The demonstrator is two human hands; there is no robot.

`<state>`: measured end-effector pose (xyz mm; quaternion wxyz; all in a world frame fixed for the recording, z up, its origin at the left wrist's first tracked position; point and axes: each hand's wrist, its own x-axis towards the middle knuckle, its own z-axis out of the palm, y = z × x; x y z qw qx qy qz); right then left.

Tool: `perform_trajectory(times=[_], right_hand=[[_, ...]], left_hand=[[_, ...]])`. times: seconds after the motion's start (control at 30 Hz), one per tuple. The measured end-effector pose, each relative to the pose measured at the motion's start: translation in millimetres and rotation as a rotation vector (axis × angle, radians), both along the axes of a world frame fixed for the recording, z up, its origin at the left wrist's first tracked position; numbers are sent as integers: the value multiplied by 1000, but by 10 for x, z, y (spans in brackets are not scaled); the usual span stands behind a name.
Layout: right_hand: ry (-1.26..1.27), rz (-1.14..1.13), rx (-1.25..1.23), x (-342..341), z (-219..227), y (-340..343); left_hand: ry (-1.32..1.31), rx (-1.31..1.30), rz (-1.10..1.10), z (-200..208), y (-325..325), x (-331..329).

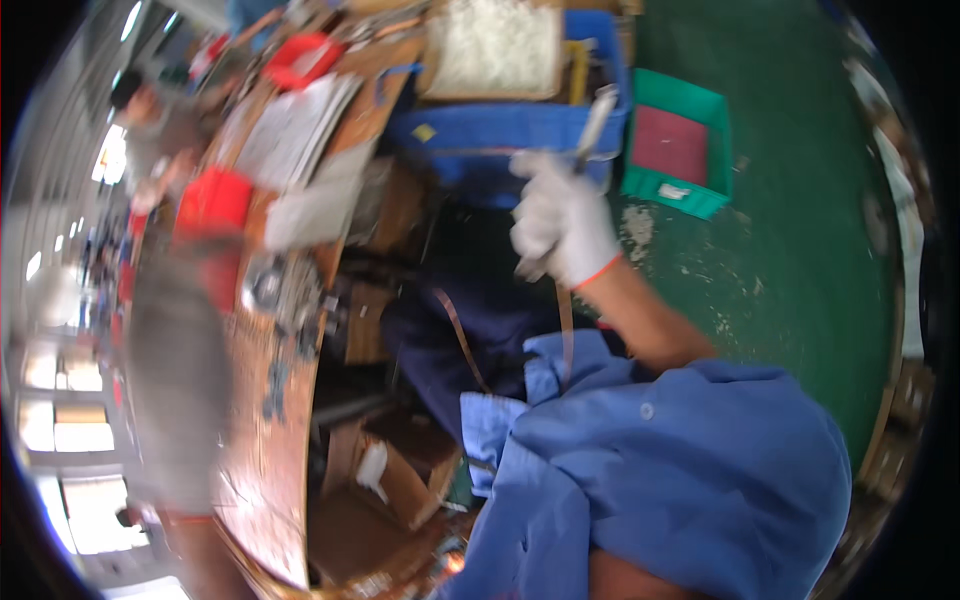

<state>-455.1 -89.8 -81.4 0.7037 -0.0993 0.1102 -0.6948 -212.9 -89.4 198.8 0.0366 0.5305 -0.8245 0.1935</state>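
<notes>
My right hand (562,222), in a white glove with an orange cuff edge, is raised in front of the blue bin. Its fingers are closed around a slim grey-white tool (597,122) that sticks out above the thumb; its exact kind is unclear. At the far left, my left hand (182,370), also gloved, is smeared by motion over the wooden workbench (262,440). Whether its fingers hold anything does not show. Right of that hand, a metal fixture (285,290) sits on the bench, with small dark parts (276,385) beside it.
A blue bin (480,130) stands ahead with a tray of white pieces (497,50) on top. To its right on the green floor is a green crate (722,150) holding something dark red. Red bins (215,200) and papers (290,130) lie on the bench. Another person (160,130) works beyond.
</notes>
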Motion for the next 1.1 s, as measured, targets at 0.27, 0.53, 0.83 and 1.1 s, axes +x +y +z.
perform_trajectory(times=[0.27,0.53,0.83,1.1], right_hand=[[160,-343,428,218,-298,24],[193,-524,398,-134,-211,-194],[525,-76,348,270,243,-219],[1117,326,2,900,256,235]], left_hand=[[966,1068,-44,-2690,565,-74],[852,710,131,-3563,1464,853],[960,672,131,-3837,1573,1604],[1525,429,13,-2179,-430,-44]])
